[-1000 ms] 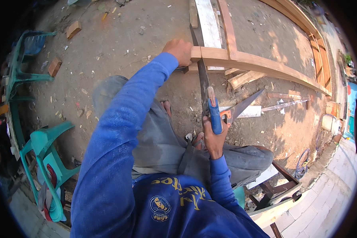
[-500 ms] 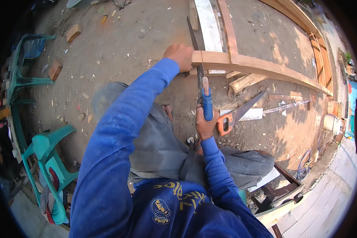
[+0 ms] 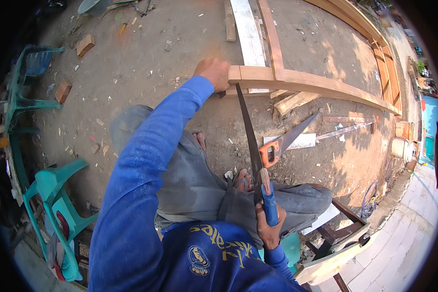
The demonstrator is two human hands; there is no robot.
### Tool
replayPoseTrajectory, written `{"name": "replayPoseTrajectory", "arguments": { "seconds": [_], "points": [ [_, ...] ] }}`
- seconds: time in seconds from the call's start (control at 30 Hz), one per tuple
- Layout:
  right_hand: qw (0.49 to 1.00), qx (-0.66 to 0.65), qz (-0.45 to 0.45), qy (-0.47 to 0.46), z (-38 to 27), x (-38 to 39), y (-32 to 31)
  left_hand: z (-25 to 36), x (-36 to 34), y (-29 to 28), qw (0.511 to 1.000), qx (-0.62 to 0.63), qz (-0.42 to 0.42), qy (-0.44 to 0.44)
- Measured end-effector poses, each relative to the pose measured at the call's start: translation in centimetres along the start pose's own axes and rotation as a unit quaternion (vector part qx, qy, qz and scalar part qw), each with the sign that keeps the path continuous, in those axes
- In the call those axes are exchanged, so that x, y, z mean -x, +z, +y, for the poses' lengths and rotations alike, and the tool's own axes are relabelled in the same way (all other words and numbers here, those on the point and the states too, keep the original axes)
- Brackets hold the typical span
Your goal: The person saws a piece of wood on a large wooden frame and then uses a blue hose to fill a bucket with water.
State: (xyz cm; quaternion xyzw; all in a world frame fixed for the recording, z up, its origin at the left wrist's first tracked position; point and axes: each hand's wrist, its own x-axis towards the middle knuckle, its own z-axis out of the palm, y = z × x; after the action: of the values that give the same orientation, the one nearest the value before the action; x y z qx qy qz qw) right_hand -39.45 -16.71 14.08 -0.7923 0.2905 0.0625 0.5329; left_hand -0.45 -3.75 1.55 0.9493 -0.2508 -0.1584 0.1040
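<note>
My left hand (image 3: 213,72) grips the end of a reddish-brown wooden beam (image 3: 321,83), which crosses a white plank (image 3: 246,27) and meets an upright-running wooden rail (image 3: 271,36). My right hand (image 3: 267,226) is closed on the handle of a handsaw (image 3: 268,199) with a blue and wooden grip. Its long dark blade (image 3: 248,126) runs away from me, its tip at the underside of the beam beside my left hand. A second saw with an orange handle (image 3: 270,154) lies on the ground to the right of the blade, near a small white board (image 3: 301,141).
Green plastic chairs (image 3: 53,180) stand at the left. Wood offcuts (image 3: 63,91) lie on the dirt ground (image 3: 155,63). A long wooden frame (image 3: 394,82) is at the upper right, a white bucket (image 3: 401,151) at the right. My feet (image 3: 243,180) are below.
Over the last second my right hand has risen slightly, then pulled the saw well back toward my body, so more of the blade shows below the beam. My left hand stays on the beam.
</note>
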Motion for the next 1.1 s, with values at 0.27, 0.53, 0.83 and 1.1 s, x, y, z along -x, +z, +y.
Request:
{"name": "replayPoseTrajectory", "arguments": {
  "seconds": [0.27, 0.53, 0.83, 1.1],
  "points": [
    [0.984, -0.097, 0.045, -0.139, 1.1, -15.2, 9.0, -0.4, 0.1, -0.5, 1.0, -0.001, 0.013, -0.002],
    [0.963, -0.027, 0.131, -0.232, 11.4, -17.4, 12.6, 0.4, -0.4, -0.9, 0.999, -0.026, -0.017, 0.026],
    [0.999, -0.028, 0.014, -0.019, 0.2, -0.5, 1.1, -0.2, 0.4, -0.2, 1.0, -0.027, -0.002, -0.006],
    [0.983, -0.105, 0.038, -0.148, 2.6, -19.1, 9.2, 0.5, 0.2, 0.2, 1.0, -0.015, -0.011, 0.013]
  ]
}}
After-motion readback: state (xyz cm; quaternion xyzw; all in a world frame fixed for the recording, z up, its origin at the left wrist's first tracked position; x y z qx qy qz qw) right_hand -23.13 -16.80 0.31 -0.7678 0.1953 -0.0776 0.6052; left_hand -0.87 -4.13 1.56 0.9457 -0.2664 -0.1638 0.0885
